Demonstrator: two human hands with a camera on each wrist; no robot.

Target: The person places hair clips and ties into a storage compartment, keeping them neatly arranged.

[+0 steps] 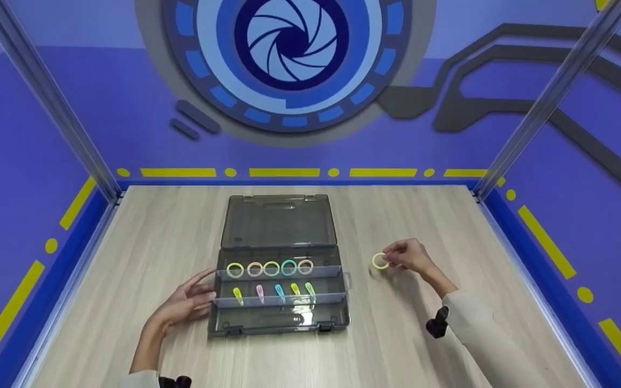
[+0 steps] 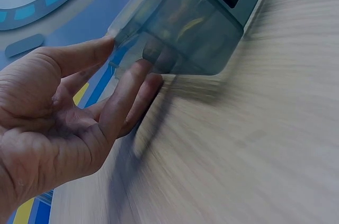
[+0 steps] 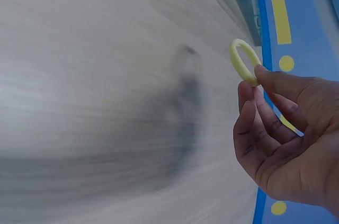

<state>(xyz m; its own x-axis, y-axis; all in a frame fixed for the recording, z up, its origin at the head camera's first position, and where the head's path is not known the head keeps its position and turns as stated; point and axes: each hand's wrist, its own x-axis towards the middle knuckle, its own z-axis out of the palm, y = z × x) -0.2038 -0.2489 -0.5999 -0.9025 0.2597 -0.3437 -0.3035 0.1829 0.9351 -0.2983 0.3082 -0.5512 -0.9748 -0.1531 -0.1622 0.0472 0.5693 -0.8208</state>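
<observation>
In the head view my right hand [image 1: 408, 255], right of the box, pinches a pale yellow hair tie [image 1: 374, 262] between thumb and fingertips. The right wrist view shows this ring-shaped hair tie [image 3: 241, 70] held up above the table. A smoky translucent plastic box [image 1: 262, 319] lies with its lid raised at the back. My left hand [image 1: 181, 304] touches the box's left side with loosely extended fingers; the left wrist view shows its fingertips against the wall. Inside, several hair ties [image 1: 228, 270] form a row behind several coloured snap hair clips [image 1: 237, 294].
Clear dividers [image 1: 321, 297] split the box into long compartments. Wood-patterned tabletop [image 1: 397, 334] extends around it. Blue printed walls [image 1: 127, 134] and metal posts [image 1: 545, 102] enclose the table at the back and sides.
</observation>
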